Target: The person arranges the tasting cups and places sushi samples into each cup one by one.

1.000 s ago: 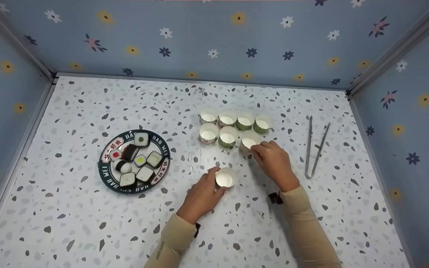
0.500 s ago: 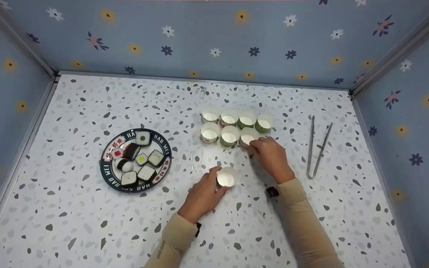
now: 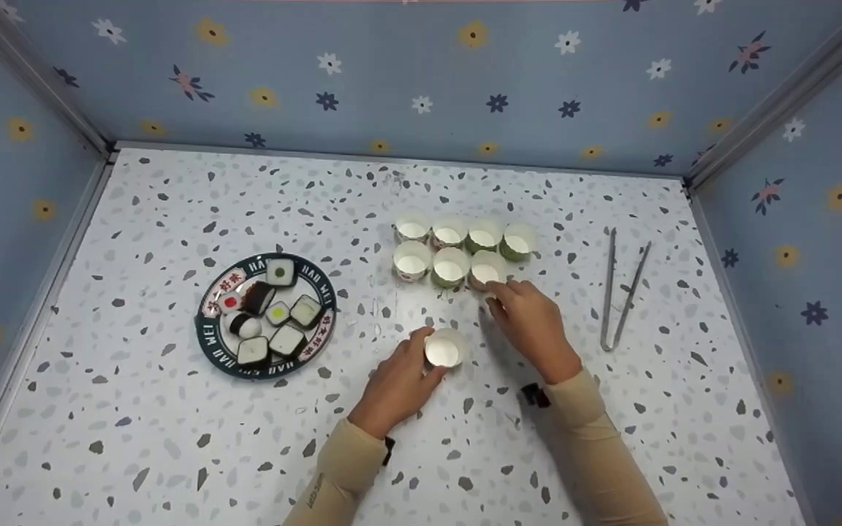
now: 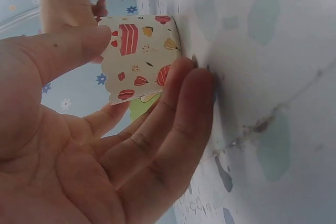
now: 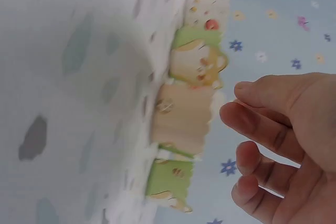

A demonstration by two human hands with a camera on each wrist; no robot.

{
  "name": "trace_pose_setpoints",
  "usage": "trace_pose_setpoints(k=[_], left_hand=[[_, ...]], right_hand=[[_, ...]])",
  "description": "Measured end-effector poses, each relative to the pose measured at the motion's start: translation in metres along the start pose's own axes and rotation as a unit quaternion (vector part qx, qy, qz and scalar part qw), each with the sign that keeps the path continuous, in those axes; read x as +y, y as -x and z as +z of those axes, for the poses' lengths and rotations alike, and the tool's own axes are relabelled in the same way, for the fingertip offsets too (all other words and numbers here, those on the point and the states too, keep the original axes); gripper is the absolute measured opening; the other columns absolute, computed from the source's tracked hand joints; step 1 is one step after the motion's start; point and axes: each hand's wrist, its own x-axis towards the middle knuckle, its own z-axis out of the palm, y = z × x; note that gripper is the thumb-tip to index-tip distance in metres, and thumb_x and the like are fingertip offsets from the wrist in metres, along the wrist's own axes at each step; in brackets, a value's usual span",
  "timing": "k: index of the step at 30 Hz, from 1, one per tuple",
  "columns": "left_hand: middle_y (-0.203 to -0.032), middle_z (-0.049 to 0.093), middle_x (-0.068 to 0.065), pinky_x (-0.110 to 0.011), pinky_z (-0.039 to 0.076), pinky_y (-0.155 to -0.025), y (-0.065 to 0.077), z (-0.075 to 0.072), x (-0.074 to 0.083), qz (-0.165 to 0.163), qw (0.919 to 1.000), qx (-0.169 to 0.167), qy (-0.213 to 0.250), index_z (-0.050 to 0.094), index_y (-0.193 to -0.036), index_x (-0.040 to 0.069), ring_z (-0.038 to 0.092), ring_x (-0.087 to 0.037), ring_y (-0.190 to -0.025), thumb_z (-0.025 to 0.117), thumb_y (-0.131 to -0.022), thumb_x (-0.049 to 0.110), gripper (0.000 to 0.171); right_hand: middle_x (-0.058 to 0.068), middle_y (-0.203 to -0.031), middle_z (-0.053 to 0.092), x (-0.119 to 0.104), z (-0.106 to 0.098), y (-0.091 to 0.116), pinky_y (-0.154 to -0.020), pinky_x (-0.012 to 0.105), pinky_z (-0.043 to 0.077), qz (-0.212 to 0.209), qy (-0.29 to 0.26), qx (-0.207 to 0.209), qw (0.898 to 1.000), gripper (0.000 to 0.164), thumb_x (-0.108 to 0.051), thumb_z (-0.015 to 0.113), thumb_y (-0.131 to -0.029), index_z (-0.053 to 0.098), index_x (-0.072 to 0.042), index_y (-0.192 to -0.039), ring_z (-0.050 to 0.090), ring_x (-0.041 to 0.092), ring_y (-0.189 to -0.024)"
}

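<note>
My left hand (image 3: pixel 399 383) holds a white paper baking cup (image 3: pixel 443 351) between thumb and fingers, upright on the table. In the left wrist view this baking cup (image 4: pixel 139 59) shows red and yellow cake prints and a scalloped rim. My right hand (image 3: pixel 534 321) is at the near side of a plain pinkish baking cup (image 3: pixel 484 272). From the right wrist view, the loosely bent fingers of the right hand (image 5: pixel 289 135) stand apart from that pinkish cup (image 5: pixel 181 119), with nothing between them. It sits at the right end of the front row, beside a green baking cup (image 3: pixel 449 269).
Several more baking cups (image 3: pixel 483 235) form the back row. At left is a dark-rimmed plate (image 3: pixel 205 340) bearing several sushi pieces (image 3: pixel 287 340). Metal tongs (image 3: pixel 611 332) lie spread at right. Flower-patterned walls (image 3: pixel 421 73) border the speckled table (image 3: pixel 172 197).
My right hand has slid the pinkish cup up against the front row, then let it go and drawn back slightly. The left hand stays put with its cup.
</note>
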Motion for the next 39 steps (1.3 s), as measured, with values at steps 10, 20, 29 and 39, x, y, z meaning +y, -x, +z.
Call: trace_pose_setpoints(k=[10,20,29,39], left_hand=[[-0.130,0.056,-0.021,-0.059,0.050,-0.081,0.000,0.000,0.001,-0.011,0.9999,-0.003,0.005,0.040,-0.148,0.012,0.062,-0.043,-0.105,0.066,-0.097,0.028,0.060],[-0.129,0.056,-0.022,-0.058,0.051,-0.079,-0.001,0.000,0.001,-0.007,1.0000,-0.001,0.005,0.040,-0.148,0.011,0.062,-0.044,-0.102,0.065,-0.098,0.028,0.058],[-0.127,0.058,-0.022,-0.059,0.050,-0.079,0.001,-0.001,0.003,0.003,0.9999,0.005,-0.008,0.041,-0.146,0.009,0.063,-0.044,-0.103,0.066,-0.097,0.027,0.057],[-0.130,0.057,-0.022,-0.060,0.049,-0.082,0.000,-0.001,0.002,-0.004,1.0000,0.001,-0.004,0.041,-0.146,0.009,0.061,-0.045,-0.105,0.066,-0.097,0.027,0.058]], right_hand=[[0.002,-0.083,0.068,-0.034,-0.017,0.027,-0.057,0.033,0.053,-0.074,-0.032,-0.002,0.997,0.022,-0.009,0.079,-0.086,0.075,-0.008,-0.107,0.062,0.021,-0.070],[-0.005,-0.077,0.062,-0.056,-0.010,0.048,-0.056,0.027,0.048,-0.087,-0.072,-0.087,0.990,0.022,-0.012,0.081,-0.084,0.075,-0.012,-0.105,0.055,0.011,-0.066],[-0.003,-0.080,0.066,-0.058,0.005,0.054,-0.059,0.028,0.051,-0.087,-0.061,-0.108,0.988,0.013,-0.015,0.080,-0.086,0.077,-0.013,-0.098,0.059,0.013,-0.069],[-0.005,-0.079,0.066,-0.060,0.008,0.052,-0.058,0.026,0.049,-0.083,-0.050,-0.106,0.990,0.006,-0.015,0.079,-0.087,0.078,-0.014,-0.093,0.058,0.012,-0.068]])
